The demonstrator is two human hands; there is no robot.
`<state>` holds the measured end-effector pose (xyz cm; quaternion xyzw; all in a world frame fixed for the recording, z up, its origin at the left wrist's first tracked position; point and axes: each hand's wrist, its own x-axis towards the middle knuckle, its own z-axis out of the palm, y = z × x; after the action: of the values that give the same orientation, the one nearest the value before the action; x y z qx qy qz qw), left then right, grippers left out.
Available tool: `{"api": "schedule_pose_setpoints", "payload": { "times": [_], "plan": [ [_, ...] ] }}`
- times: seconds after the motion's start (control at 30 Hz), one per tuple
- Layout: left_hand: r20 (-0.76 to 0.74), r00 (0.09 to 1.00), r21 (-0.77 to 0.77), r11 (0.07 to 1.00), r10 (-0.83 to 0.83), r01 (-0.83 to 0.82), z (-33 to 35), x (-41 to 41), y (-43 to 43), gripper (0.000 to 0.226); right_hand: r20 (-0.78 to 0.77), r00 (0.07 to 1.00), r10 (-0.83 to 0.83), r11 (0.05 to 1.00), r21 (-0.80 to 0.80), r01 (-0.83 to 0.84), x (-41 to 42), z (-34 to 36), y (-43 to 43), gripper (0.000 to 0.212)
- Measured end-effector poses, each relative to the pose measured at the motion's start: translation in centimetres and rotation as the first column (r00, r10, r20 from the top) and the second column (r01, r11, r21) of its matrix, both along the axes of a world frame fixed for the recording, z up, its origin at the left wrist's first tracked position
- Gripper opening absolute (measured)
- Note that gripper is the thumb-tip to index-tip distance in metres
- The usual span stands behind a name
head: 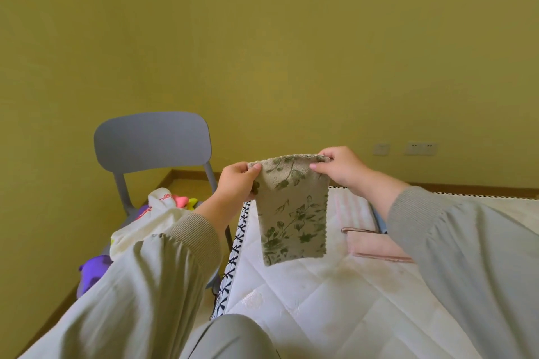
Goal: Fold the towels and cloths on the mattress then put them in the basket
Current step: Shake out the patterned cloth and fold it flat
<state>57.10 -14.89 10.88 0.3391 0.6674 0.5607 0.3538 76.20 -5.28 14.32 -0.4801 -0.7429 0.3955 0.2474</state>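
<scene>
**Beige terry cloth with a green leaf print held up over the mattress**

Head view: the beige terry cloth hangs as a narrow upright strip. Its top edge is stretched level between the two hands, and its lower end dangles over the white quilted mattress. Whether that lower end touches the mattress cannot be told. The left hand pinches the top left corner, thumb on the near face and fingers curled behind the fabric. The right hand pinches the top right corner in the same way. Both arms wear pale grey sleeves with ribbed cuffs.

On the mattress beyond the cloth lies a folded pink towel, partly hidden by the right forearm. A pale striped cloth lies just behind it. The mattress's left edge carries a white band with dark cross stitching.

Beside that edge stands a grey plastic chair, close to the olive-yellow wall. Its seat is heaped with a cream cloth with red print, bright pink and yellow pieces and a purple item at the front. Two wall sockets sit low on the wall to the right.
</scene>
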Motion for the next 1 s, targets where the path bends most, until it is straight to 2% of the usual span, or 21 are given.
{"api": "schedule_pose_setpoints", "payload": {
  "times": [0.07,0.17,0.2,0.27,0.33,0.4,0.47,0.53,0.57,0.67,0.73,0.83,0.87,0.97,1.0],
  "plan": [
    [0.081,0.995,-0.021,0.998,-0.051,0.053,0.1,0.1,-0.4,0.017,-0.073,0.997,0.014,0.987,-0.159,-0.026,0.3,-0.1,-0.1,0.041],
    [0.263,0.96,-0.084,0.989,-0.095,0.121,0.2,0.3,-0.8,0.013,-0.128,0.987,0.099,0.912,-0.385,-0.142,1.1,0.3,-0.7,0.015],
    [0.332,0.938,-0.117,0.982,-0.1,0.146,0.1,0.3,-0.9,0.011,-0.116,0.986,0.121,0.893,-0.42,-0.159,1.4,0.3,-0.8,0.007],
    [0.433,0.896,-0.18,0.965,-0.098,0.193,-0.7,0.6,-0.8,0.011,-0.098,0.986,0.137,0.861,-0.48,-0.167,2.0,-0.3,-0.6,0.008],
    [0.43,0.901,-0.213,0.963,-0.061,0.167,-1.5,1.0,-0.5,0.013,-0.057,0.988,0.142,0.852,-0.501,-0.152,2.2,-1.2,-0.4,0.01],
    [0.294,0.956,-0.244,0.967,0.006,0.069,-3.0,1.4,0.3,0.013,0.045,0.99,0.134,0.883,-0.459,-0.098,2.3,-3.0,0.4,0.014],
    [0.049,0.998,-0.27,0.963,0.035,-0.02,-5.1,1.6,1.4,0.014,0.199,0.973,0.116,0.947,-0.318,-0.047,2.0,-5.6,1.5,0.025],
    [-0.207,0.978,-0.294,0.955,-0.013,-0.05,-7.5,1.7,2.4,0.016,0.332,0.94,0.081,0.985,-0.169,-0.025,1.5,-8.6,2.7,0.038],
    [-0.289,0.957,-0.299,0.953,-0.032,-0.059,-8.9,1.8,2.9,0.018,0.355,0.933,0.061,0.993,-0.114,-0.021,1.2,-10.1,3.2,0.045],
    [-0.381,0.924,-0.312,0.944,-0.019,-0.109,-12.7,2.0,4.0,0.022,0.345,0.938,0.027,1.0,-0.017,-0.023,0.9,-14.0,4.4,0.052],
    [-0.339,0.941,-0.35,0.926,0.014,-0.139,-15.2,2.2,4.7,0.019,0.338,0.941,-0.001,1.0,-0.021,0.008,0.5,-16.4,5.2,0.048],
    [-0.103,0.992,-0.363,0.926,0.073,-0.106,-18.5,1.9,5.6,0.019,0.347,0.935,-0.07,0.99,-0.088,0.107,-0.3,-19.1,5.8,0.037],
    [-0.017,0.997,-0.368,0.926,0.081,-0.082,-19.6,1.8,6.0,0.019,0.328,0.941,-0.085,0.979,-0.146,0.139,-0.6,-20.0,5.9,0.022],
    [0.087,0.995,-0.383,0.924,0.054,-0.017,-21.6,1.3,7.1,0.02,0.205,0.968,-0.146,0.895,-0.39,0.217,-1.0,-21.8,6.1,0.026],
    [0.116,0.992,-0.385,0.923,0.057,-0.008,-22.0,1.2,7.6,0.02,0.186,0.97,-0.155,0.884,-0.411,0.22,-1.1,-22.5,6.4,0.022]
  ]
}}
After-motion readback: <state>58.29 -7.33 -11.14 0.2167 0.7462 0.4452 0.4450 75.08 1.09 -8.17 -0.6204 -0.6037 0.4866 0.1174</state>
